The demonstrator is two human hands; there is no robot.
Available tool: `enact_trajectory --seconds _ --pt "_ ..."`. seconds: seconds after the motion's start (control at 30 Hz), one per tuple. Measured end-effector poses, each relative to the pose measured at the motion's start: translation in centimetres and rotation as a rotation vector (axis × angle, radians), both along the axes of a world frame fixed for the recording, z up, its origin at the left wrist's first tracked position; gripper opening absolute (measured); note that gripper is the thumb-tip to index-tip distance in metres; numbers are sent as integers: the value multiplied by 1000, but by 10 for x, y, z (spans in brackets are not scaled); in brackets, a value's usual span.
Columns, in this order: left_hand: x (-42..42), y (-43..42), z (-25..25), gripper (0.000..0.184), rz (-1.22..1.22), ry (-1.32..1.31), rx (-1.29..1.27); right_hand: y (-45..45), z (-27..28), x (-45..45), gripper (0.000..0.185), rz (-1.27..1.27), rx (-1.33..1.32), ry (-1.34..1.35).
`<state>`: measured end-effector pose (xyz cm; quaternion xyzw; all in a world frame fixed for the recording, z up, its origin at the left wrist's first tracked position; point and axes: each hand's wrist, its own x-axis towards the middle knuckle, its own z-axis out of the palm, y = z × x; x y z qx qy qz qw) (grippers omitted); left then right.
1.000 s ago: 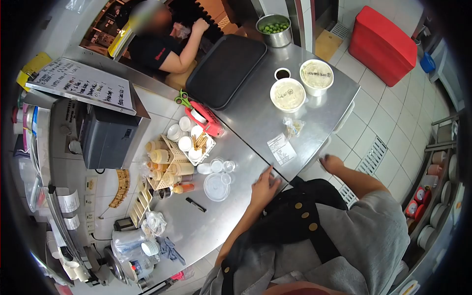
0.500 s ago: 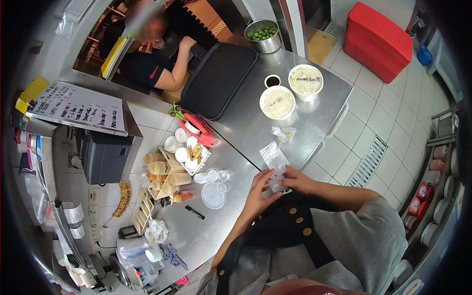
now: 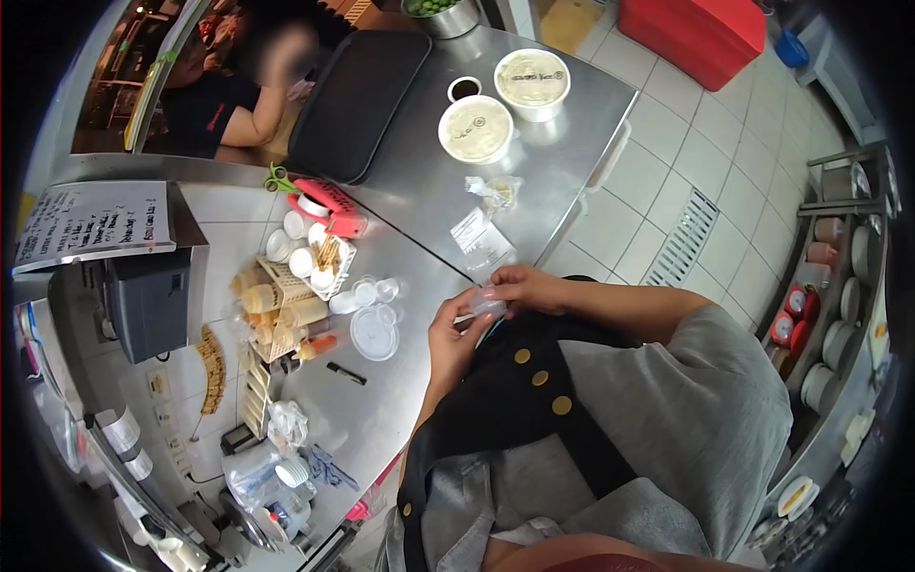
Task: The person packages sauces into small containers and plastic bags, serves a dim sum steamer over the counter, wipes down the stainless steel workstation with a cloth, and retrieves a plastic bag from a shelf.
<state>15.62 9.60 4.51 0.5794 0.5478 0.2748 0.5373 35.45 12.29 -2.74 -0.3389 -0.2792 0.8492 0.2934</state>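
Observation:
My left hand (image 3: 452, 326) and my right hand (image 3: 522, 289) meet in front of my apron at the table's edge. Between their closed fingers is a small clear plastic cup (image 3: 488, 304), partly hidden by the fingers. Just beyond them lies a printed receipt (image 3: 471, 232) beside clear plastic. Farther off are a small crumpled plastic bag (image 3: 496, 194) with something pale inside, two lidded white tubs (image 3: 476, 130) with handwriting on top, and a little cup of dark sauce (image 3: 465, 90).
Left on the steel table (image 3: 400, 381) are a round clear lid (image 3: 374, 333), a black marker (image 3: 346, 373), squeeze bottles (image 3: 262, 297) and a basket of small cups (image 3: 324, 274). A black tray (image 3: 362, 105) sits near another person (image 3: 214, 119) at the opening. A red bin (image 3: 694, 38) stands on the floor.
My view has shifted, so the table's things sit higher and farther left. My hands have drawn closer together around the clear cup.

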Motion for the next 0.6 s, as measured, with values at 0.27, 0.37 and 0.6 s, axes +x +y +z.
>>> enact_trajectory --seconds 0.27,0.37,0.6 --pt "-8 -15 -9 51 75 -21 -8 -1 2 -7 36 -8 35 -58" --pt "-3 -12 3 52 37 -21 46 -2 4 -8 38 -43 -25 -26" --pt "0 -12 5 51 17 43 60 -9 10 -5 38 -47 -97 43"
